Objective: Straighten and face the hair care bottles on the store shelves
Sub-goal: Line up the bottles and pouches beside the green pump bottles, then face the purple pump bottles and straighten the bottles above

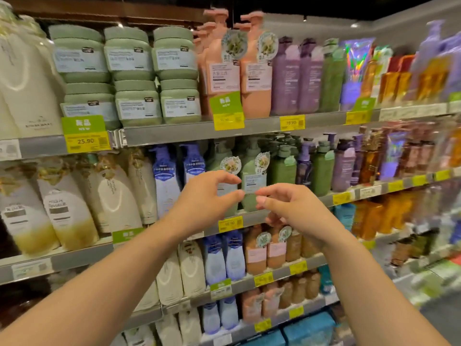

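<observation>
Green pump bottles stand upright at the front edge of the second shelf, above a yellow price tag. Head view: left hand and right hand are raised in front of these bottles, fingers loosely curled with thumb and forefinger apart, gripping nothing; contact with the bottles cannot be confirmed. Pink pump bottles and green jars occupy the shelf above.
</observation>
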The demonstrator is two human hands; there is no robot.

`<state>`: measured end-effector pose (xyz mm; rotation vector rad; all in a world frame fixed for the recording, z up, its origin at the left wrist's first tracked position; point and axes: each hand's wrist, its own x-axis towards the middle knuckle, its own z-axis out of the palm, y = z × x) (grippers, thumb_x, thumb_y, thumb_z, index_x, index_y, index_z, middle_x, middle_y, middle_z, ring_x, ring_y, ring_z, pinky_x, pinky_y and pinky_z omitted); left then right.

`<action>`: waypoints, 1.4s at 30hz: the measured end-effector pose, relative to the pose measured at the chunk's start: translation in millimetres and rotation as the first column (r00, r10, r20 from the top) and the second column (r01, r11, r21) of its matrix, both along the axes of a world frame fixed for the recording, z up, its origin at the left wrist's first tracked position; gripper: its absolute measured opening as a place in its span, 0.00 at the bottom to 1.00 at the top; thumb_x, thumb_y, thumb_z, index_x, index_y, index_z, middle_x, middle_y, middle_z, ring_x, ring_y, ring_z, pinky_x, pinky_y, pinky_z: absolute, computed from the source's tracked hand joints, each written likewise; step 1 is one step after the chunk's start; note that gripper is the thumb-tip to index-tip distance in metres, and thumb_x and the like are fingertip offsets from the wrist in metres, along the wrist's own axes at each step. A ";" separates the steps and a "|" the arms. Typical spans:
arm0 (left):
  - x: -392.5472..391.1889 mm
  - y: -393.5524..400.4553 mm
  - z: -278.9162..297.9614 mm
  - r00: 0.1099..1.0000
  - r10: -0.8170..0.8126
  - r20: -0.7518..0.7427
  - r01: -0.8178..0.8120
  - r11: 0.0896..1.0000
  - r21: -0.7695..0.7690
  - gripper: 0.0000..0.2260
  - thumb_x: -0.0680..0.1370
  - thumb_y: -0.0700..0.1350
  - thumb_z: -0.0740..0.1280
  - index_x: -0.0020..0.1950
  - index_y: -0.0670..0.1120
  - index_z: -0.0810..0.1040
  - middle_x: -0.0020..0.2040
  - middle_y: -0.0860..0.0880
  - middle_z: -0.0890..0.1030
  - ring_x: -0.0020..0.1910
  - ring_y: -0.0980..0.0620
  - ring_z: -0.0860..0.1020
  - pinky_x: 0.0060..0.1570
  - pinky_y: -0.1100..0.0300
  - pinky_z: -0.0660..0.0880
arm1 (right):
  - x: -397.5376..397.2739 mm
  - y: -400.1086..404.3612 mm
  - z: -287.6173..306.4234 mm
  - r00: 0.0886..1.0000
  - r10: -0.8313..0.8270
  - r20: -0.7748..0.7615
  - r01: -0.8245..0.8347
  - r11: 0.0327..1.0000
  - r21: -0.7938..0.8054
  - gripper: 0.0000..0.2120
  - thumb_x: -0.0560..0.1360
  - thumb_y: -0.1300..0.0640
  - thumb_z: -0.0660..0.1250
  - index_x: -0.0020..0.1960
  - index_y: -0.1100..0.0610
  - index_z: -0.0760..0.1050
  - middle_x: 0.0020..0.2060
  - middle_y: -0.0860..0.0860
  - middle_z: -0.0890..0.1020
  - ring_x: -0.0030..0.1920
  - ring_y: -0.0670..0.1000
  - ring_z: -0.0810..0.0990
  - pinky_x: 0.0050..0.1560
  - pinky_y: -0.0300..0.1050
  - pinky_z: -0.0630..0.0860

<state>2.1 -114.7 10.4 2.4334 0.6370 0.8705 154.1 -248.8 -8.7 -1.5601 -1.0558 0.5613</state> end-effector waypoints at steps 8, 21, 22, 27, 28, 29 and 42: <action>72.8 8.2 8.8 0.993 -0.117 0.024 0.117 0.993 -0.016 0.08 0.76 0.52 0.70 0.54 0.56 0.79 0.49 0.62 0.78 0.26 0.56 0.80 0.31 0.68 0.71 | 57.0 -9.8 0.5 0.993 -0.121 0.010 0.121 0.993 0.010 0.09 0.78 0.56 0.70 0.57 0.55 0.81 0.47 0.56 0.87 0.33 0.46 0.81 0.34 0.35 0.78; 170.6 72.0 41.6 0.977 -0.181 0.111 0.180 0.983 0.021 0.08 0.75 0.51 0.72 0.54 0.56 0.80 0.47 0.60 0.82 0.27 0.57 0.80 0.31 0.67 0.70 | 155.7 43.2 14.7 0.976 -0.215 0.008 0.214 0.973 0.084 0.07 0.77 0.57 0.72 0.54 0.55 0.82 0.44 0.55 0.86 0.33 0.48 0.81 0.34 0.35 0.77; 179.3 74.4 42.2 0.975 -0.193 0.114 0.191 0.981 0.027 0.09 0.75 0.51 0.72 0.54 0.56 0.80 0.47 0.60 0.83 0.28 0.57 0.80 0.33 0.64 0.71 | 163.7 45.3 13.5 0.975 -0.223 -0.007 0.222 0.970 0.098 0.06 0.77 0.57 0.72 0.54 0.54 0.83 0.43 0.55 0.86 0.33 0.48 0.81 0.34 0.36 0.77; 224.1 73.9 26.6 0.982 -0.180 0.056 0.176 0.981 0.082 0.11 0.75 0.53 0.71 0.57 0.56 0.80 0.31 0.62 0.74 0.27 0.62 0.77 0.33 0.69 0.68 | 206.7 47.8 -0.6 0.963 -0.263 -0.048 0.268 0.955 0.127 0.05 0.77 0.57 0.72 0.53 0.54 0.83 0.43 0.56 0.86 0.34 0.49 0.81 0.38 0.39 0.80; 233.2 73.6 21.1 0.984 -0.173 0.045 0.168 0.981 0.100 0.12 0.75 0.53 0.71 0.58 0.56 0.80 0.30 0.63 0.72 0.29 0.62 0.76 0.35 0.70 0.68 | 216.0 48.0 -4.5 0.960 -0.275 -0.054 0.280 0.951 0.129 0.06 0.77 0.57 0.71 0.53 0.54 0.83 0.42 0.54 0.85 0.34 0.49 0.81 0.37 0.38 0.80; 242.2 73.2 16.1 0.986 -0.165 0.033 0.160 0.980 0.119 0.13 0.75 0.53 0.71 0.59 0.55 0.80 0.31 0.63 0.71 0.31 0.62 0.75 0.38 0.69 0.68 | 226.1 48.2 -8.8 0.955 -0.289 -0.059 0.295 0.946 0.134 0.06 0.77 0.58 0.71 0.53 0.54 0.83 0.41 0.52 0.85 0.33 0.48 0.81 0.37 0.38 0.80; 353.7 53.9 -14.0 0.969 0.205 -0.139 -0.175 0.964 0.200 0.34 0.75 0.58 0.69 0.77 0.46 0.62 0.70 0.45 0.73 0.69 0.48 0.71 0.63 0.59 0.67 | 391.9 67.9 -28.2 0.938 -0.315 0.145 0.285 0.939 0.195 0.05 0.73 0.55 0.74 0.48 0.48 0.82 0.34 0.44 0.83 0.28 0.43 0.79 0.44 0.51 0.82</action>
